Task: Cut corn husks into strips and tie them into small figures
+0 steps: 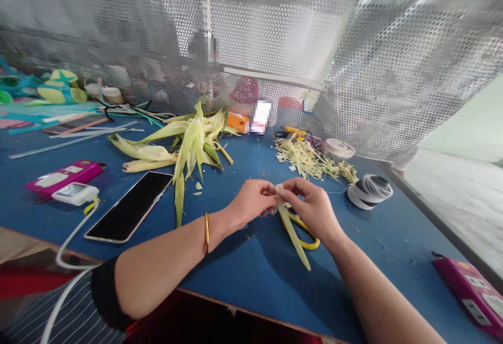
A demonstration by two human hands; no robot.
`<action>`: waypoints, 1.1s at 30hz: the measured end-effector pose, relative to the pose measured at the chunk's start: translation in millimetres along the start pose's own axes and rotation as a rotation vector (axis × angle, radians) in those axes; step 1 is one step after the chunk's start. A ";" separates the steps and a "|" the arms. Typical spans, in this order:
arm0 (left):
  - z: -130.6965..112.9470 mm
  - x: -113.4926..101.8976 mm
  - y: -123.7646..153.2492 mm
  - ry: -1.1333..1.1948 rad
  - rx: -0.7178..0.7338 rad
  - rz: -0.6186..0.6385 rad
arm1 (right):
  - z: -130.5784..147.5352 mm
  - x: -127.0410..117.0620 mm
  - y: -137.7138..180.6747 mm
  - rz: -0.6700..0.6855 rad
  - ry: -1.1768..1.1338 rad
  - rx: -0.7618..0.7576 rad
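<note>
Both hands meet over the blue table [243, 276], pinching one end of a pale green strip of corn husk [294, 236]. My left hand [253, 202] has its fingers closed on the strip's upper end, and my right hand [308, 202] pinches the same end from the other side. The strip's free end hangs down toward the table's front edge. Under my right hand lie scissors with yellow handles [312, 244]; their blades are hidden. A heap of corn husks [196, 140] lies beyond my left hand. Thin husk shreds [302, 158] are piled beyond my right hand.
A dark-screened phone [131, 205] and a magenta power strip [65, 176] with a white plug-in device [76, 193] lie left. At right stand a spool of black-and-white thread [369, 192], a tape roll [338, 148] and another magenta power strip [469, 291]. Perforated metal panels [267, 35] border the back.
</note>
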State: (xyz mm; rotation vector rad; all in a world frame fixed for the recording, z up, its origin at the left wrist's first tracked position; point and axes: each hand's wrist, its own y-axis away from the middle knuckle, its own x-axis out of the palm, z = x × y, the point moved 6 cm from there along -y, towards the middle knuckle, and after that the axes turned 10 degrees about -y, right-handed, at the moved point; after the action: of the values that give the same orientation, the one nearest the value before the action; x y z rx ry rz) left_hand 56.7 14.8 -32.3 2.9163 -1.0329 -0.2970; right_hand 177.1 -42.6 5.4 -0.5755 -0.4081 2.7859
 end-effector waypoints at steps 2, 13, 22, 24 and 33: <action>0.9 1.5 1.0 -0.028 -0.005 0.012 | 0.2 1.4 0.5 -0.005 0.048 -0.016; -6.8 12.0 8.1 -0.164 0.053 0.211 | -9.7 -1.9 -0.8 -0.034 -0.269 0.188; -6.7 22.1 14.9 -0.221 0.040 0.382 | -25.2 -2.5 -2.9 -0.169 -0.661 0.290; -5.9 22.6 15.2 -0.214 0.037 0.403 | -25.3 -3.6 -3.8 -0.202 -0.704 0.251; -3.9 23.2 15.7 -0.182 0.016 0.434 | -23.3 -8.9 -5.8 -0.290 -0.696 0.123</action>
State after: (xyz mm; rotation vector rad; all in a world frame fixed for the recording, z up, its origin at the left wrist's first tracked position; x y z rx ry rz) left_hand 65.4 -12.1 -30.8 2.6154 -1.6568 -0.5384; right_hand 195.9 -35.0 -10.2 0.4690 -0.4034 2.6175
